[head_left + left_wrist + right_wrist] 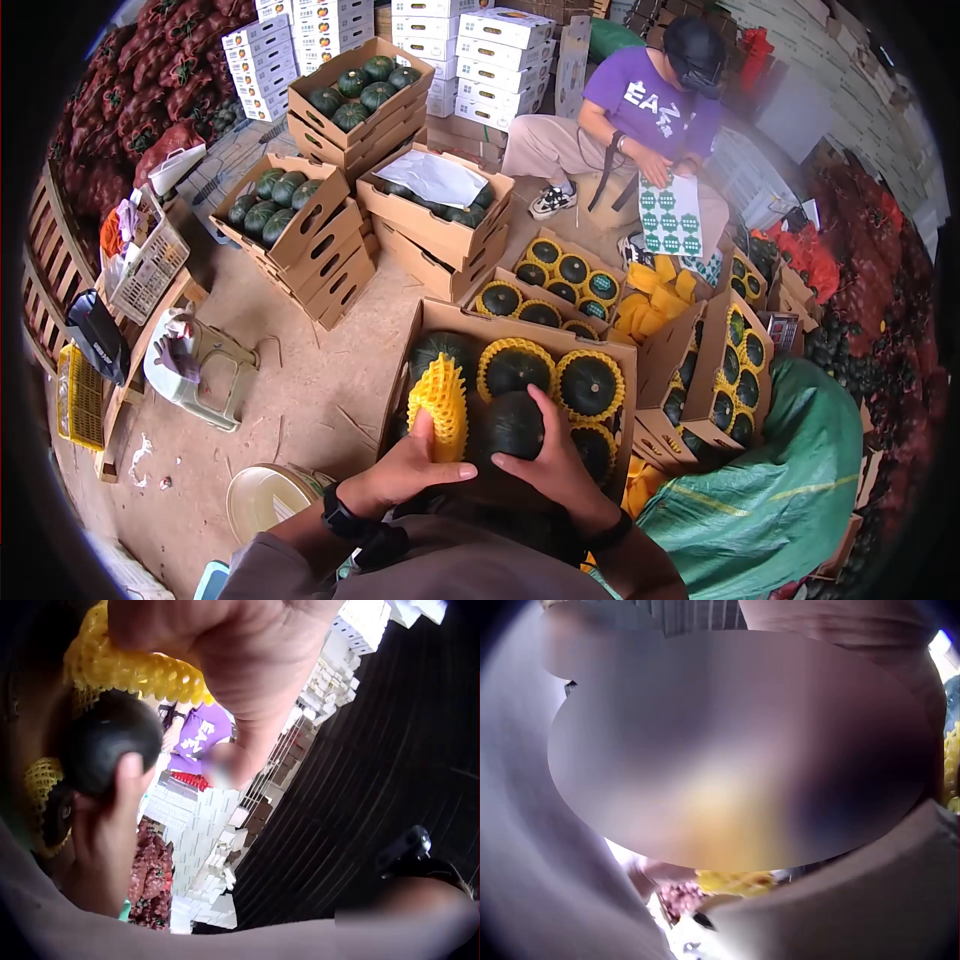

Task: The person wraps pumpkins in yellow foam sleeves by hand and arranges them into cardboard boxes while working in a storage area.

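Observation:
My left hand (400, 475) holds a yellow foam net sleeve (440, 408), its thumb against the near side. In the left wrist view the same foam net (131, 671) bunches beneath that hand. A bare dark green kabocha squash (506, 430) rests in my right hand (560, 475), with thumb and fingers spread around its side. Both are held over an open cardboard box (465, 320). Inside it, several netted squashes (590, 385) sit on the right, and a bare squash (440, 350) lies behind the foam net. Blur covers most of the right wrist view.
Beyond the box stands another carton of netted squashes (572, 268), beside loose yellow foam nets (655, 300). A seated person (650, 110) handles a sticker sheet (670, 215). Stacked cartons (320, 265), a plastic stool (215, 365) and a bucket (265, 500) are left; a green sack (770, 480) is right.

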`<state>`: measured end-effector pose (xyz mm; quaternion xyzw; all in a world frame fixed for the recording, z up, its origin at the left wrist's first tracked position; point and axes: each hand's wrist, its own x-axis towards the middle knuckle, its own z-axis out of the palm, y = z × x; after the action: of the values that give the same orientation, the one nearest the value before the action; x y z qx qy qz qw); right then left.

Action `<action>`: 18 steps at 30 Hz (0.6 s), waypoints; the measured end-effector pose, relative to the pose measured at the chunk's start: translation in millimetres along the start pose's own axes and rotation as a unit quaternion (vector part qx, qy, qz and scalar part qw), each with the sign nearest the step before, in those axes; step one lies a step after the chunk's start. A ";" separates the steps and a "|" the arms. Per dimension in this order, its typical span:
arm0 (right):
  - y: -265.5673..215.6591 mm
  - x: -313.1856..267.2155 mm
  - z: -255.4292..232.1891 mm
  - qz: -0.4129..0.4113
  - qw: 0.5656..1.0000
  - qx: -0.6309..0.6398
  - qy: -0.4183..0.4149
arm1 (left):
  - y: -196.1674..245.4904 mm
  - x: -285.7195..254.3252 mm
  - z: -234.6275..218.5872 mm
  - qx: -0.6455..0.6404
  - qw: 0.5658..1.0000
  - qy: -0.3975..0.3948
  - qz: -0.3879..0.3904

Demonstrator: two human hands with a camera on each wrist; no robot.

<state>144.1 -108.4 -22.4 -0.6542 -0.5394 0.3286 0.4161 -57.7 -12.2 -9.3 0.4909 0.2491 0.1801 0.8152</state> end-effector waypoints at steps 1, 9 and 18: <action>-7.1 -2.2 5.3 -0.035 0.997 0.006 0.066 | -5.3 4.3 4.0 0.028 0.999 -0.011 0.022; -21.1 1.0 1.9 0.008 0.976 0.189 -0.103 | -7.7 18.4 13.7 -0.373 0.913 -0.155 0.052; 0.3 13.5 -19.6 -0.085 0.932 0.254 0.243 | -2.5 21.3 24.0 -0.021 0.990 -0.088 0.106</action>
<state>164.3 -98.9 -13.9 -0.5384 -0.3737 0.2488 0.7131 -26.2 -18.9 -7.0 0.5111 0.1187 0.2265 0.8206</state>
